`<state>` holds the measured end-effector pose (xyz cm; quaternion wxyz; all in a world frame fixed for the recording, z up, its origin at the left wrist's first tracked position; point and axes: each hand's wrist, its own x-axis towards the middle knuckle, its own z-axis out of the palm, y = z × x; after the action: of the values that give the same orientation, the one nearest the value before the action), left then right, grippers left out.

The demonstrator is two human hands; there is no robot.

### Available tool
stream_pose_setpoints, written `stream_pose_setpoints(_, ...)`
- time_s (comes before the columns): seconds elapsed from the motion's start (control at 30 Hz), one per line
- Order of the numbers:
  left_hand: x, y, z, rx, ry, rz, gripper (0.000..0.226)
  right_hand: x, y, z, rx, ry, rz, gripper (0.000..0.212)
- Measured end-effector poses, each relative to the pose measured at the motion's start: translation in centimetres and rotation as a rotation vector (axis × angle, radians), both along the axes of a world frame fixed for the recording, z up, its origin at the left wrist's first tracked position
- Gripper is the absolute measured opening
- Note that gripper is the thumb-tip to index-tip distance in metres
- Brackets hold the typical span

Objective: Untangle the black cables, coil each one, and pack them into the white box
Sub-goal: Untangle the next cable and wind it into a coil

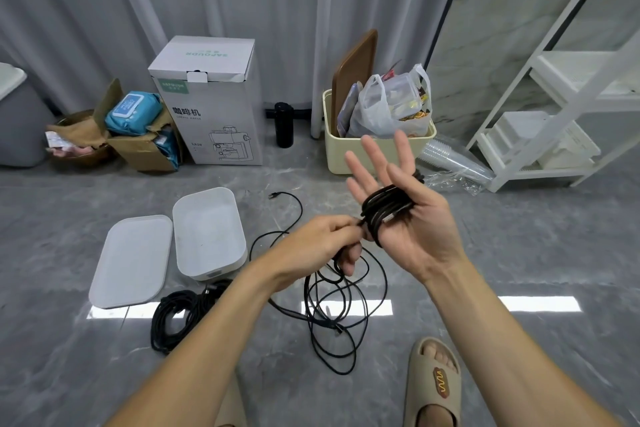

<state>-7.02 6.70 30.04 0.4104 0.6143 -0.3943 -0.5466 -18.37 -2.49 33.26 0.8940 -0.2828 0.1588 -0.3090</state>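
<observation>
My right hand (405,204) is up, palm toward me with fingers straight and spread, and a black cable is wound around it as a coil (389,213) whose turns cross the palm slantwise, from the base of the fingers down toward the heel. My left hand (318,243) sits just beside it on the left, fingers curled, pinching the running end of the cable right at the coil's lower edge. From that pinch the rest of the cable drops to the loose tangle (339,308) on the floor directly below both hands, so I judge the next wrap has to come up from below and pass over the right palm; the left hand is the nearer one to feed it.

The white box (207,236) lies open on the floor to the left, beyond the left hand, with nothing in it that I can see. Its lid (131,260) lies beside it. A second bundle of cable (180,315) rests on the floor just in front of the box, not yet packed.
</observation>
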Motion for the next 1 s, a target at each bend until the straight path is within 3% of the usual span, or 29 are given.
stream_pose_setpoints(0.2,1.3,0.9,0.3,0.019,-0.068,-0.065,0.016,-0.6,-1.5,-0.9,-0.269,0.269,-0.105,0.061)
stream_pose_setpoints(0.33,1.3,0.9,0.4,0.05,-0.17,-0.104,0.014,-0.8,-1.0,-2.3,-0.908,0.768,-0.005,0.061)
stream_pose_setpoints(0.43,1.7,1.0,0.6,0.015,-0.321,-0.113,0.015,-1.2,-0.8,-3.2,-1.111,0.993,0.176,0.062)
stream_pose_setpoints(0.53,2.4,1.1,1.0,-0.029,-0.32,-0.089,0.011,-1.6,-1.0,-3.0,-1.025,1.059,0.436,0.055)
stream_pose_setpoints(0.67,3.2,1.4,1.5,-0.078,-0.269,-0.021,0.013,-1.7,-0.9,-1.8,-0.857,0.978,0.654,0.03)
stream_pose_setpoints(0.77,3.7,1.7,1.8,-0.091,-0.235,-0.008,0.009,-1.9,-0.9,-1.0,-0.662,0.812,0.683,0.041)
stream_pose_setpoints(0.87,4.3,2.0,1.8,-0.081,-0.232,-0.021,0.011,-1.9,-1.0,-0.3,-0.607,0.732,0.7,0.043)
stream_pose_setpoints(1.0,4.8,2.0,1.6,-0.114,-0.163,-0.053,0.018,-1.8,-1.0,-0.2,-0.561,0.624,0.676,0.031)
